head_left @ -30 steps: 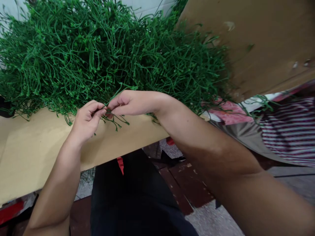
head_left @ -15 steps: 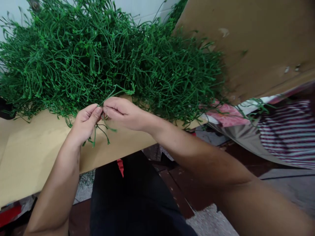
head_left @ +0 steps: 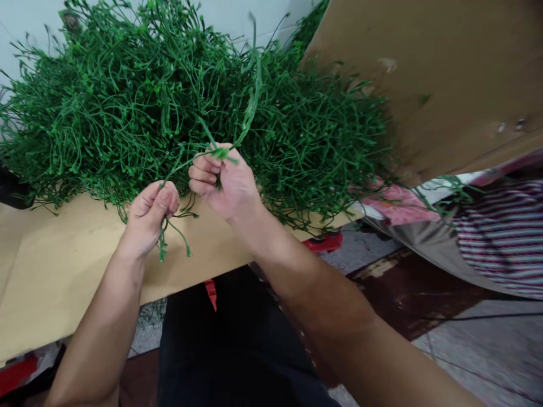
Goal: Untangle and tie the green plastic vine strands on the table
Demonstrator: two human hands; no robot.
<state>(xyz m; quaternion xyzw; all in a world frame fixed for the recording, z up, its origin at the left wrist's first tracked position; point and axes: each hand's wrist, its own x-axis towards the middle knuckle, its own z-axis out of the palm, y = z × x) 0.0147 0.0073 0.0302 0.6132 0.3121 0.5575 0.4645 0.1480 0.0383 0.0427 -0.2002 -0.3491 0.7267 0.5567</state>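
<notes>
"Sprig position? Go."

"Green sprig (head_left: 181, 166), strung between both hands above the tabletop (head_left: 59, 260), just in front of the green pile (head_left: 127, 118). One end rises past the right hand and overlaps the pile; short tips hang under the left."

"Risks?"

"Snagging, mainly. Raised end sits against a mass of similar curly stems, so a sideways pull could hook one and drag extras along. Thin stem too: tugging the hands apart hard might snap it or slip it out of the fingers. Loose tips below could catch on each other if it gets twisted."

"Left hand?"

"Left hand (head_left: 148, 217): closed narrow, thumb pressed on curled fingers, sprig pinched inside."

"Right hand?"

"Right hand (head_left: 231, 183): half curled, gap small, holding the sprig near its fork at the fingertips. Thumb contact partly hidden, can't tell how firm."

"Around that?"

"Brown board (head_left: 441, 85) slants up beyond the pile's right side. Pink cloth (head_left: 394, 204) by the pile's lower right, striped fabric (head_left: 504, 232) further right. Dark object (head_left: 14, 189) at the left edge, can't tell what."
</notes>
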